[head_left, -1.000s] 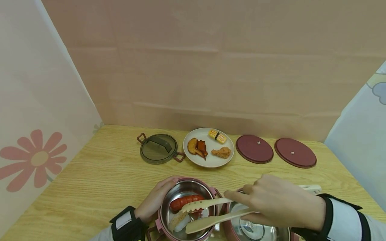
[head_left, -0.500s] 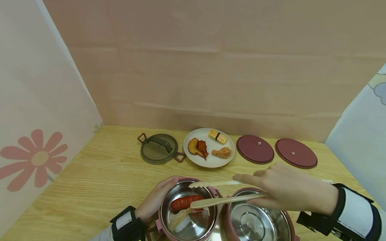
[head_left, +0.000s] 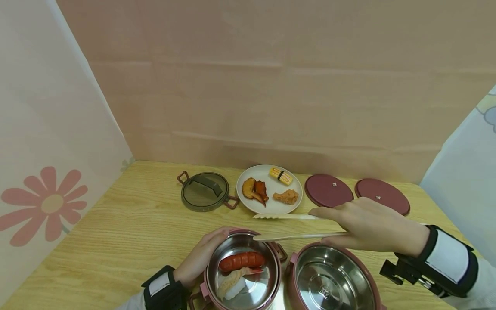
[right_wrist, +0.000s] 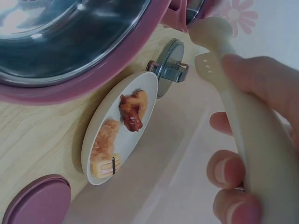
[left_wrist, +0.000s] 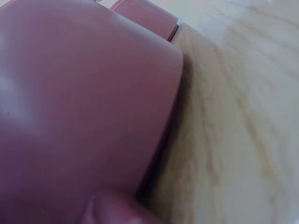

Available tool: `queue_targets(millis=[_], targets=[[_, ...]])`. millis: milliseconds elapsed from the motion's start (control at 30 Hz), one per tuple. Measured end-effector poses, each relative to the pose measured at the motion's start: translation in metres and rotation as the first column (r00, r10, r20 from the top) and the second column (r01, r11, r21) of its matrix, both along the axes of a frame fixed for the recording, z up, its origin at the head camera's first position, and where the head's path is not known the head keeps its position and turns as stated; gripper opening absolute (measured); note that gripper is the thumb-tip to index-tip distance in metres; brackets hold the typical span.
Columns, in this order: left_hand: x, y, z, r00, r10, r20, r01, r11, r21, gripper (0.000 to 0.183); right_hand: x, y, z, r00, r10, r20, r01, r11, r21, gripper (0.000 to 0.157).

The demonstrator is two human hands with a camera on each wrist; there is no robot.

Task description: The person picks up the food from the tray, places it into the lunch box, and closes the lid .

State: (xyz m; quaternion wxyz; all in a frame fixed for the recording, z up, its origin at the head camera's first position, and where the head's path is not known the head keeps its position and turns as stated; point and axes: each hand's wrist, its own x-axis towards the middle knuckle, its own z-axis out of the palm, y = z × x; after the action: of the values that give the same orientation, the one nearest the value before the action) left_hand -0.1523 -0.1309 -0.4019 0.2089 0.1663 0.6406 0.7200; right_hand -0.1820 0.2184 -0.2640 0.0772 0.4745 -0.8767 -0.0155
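With its fingers round the outer left side, my left hand (head_left: 201,258) holds a small pink pot (head_left: 267,286) with a steel inside. A digit (left_wrist: 117,207) touches the pot's outer wall in the left wrist view. A red scored sausage (head_left: 242,261) and a shrimp sushi (head_left: 234,282) lie inside it. My right hand (head_left: 370,226) grips cream-coloured tongs (head_left: 286,216), whose arms are spread with nothing between them. In the head view, one tong tip overlaps the pot's far rim; the other lies over the table near the plate. The tongs (right_wrist: 250,126) also show in the right wrist view.
A second pink pot (head_left: 329,280) stands right of the first. Behind are a glass lid (head_left: 193,198), a white plate (head_left: 267,209) with corn, fried chicken and browned meat pieces, and two maroon lids (head_left: 327,191). A brown paper wall (head_left: 271,107) borders the table's back.
My right hand has moved back and right, lifting the tongs away from the food in the pot. Their arms stay apart. My left hand keeps its place on the pot.
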Motion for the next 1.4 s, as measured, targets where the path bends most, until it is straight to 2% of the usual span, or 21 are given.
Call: queue_targets(millis=[100, 200, 300, 467, 700, 933, 1233, 1400], targets=[[0.0, 0.0, 0.002, 1.0, 0.016, -0.023, -0.017, 0.999, -0.036, 0.05, -0.002, 0.001, -0.001, 1.0, -0.015, 0.004, 0.016, 1.0, -0.009, 0.046], [0.002, -0.001, 0.003, 0.998, 0.064, -0.003, -0.064, 0.996, -0.065, 0.051, -0.005, 0.002, -0.001, 0.999, -0.047, 0.008, 0.047, 0.999, -0.009, 0.048], [0.003, -0.002, 0.002, 0.996, 0.084, 0.009, -0.083, 0.993, -0.081, 0.053, -0.008, 0.004, -0.003, 0.995, -0.09, 0.033, 0.09, 0.996, -0.007, 0.05], [0.003, -0.002, 0.0, 0.997, 0.076, 0.027, -0.074, 0.995, -0.064, 0.053, -0.015, 0.007, -0.007, 0.989, -0.135, 0.057, 0.136, 0.991, -0.014, 0.05], [0.004, -0.003, 0.0, 0.996, 0.065, 0.064, -0.063, 0.997, -0.041, 0.054, -0.029, 0.01, -0.015, 0.987, -0.156, 0.044, 0.159, 0.985, -0.064, 0.046], [0.004, -0.002, 0.0, 0.993, 0.095, 0.077, -0.091, 0.994, -0.057, 0.055, -0.042, 0.011, -0.023, 0.962, -0.268, 0.049, 0.27, 0.962, -0.049, 0.041], [0.004, -0.002, -0.001, 0.991, 0.102, 0.084, -0.098, 0.994, -0.04, 0.055, -0.055, 0.011, -0.035, 0.933, -0.355, 0.049, 0.358, 0.933, -0.05, 0.045], [0.004, -0.002, 0.001, 0.99, 0.1, 0.094, -0.097, 0.995, -0.038, 0.056, -0.06, 0.012, -0.039, 0.929, -0.369, 0.034, 0.37, 0.927, -0.056, 0.046]])
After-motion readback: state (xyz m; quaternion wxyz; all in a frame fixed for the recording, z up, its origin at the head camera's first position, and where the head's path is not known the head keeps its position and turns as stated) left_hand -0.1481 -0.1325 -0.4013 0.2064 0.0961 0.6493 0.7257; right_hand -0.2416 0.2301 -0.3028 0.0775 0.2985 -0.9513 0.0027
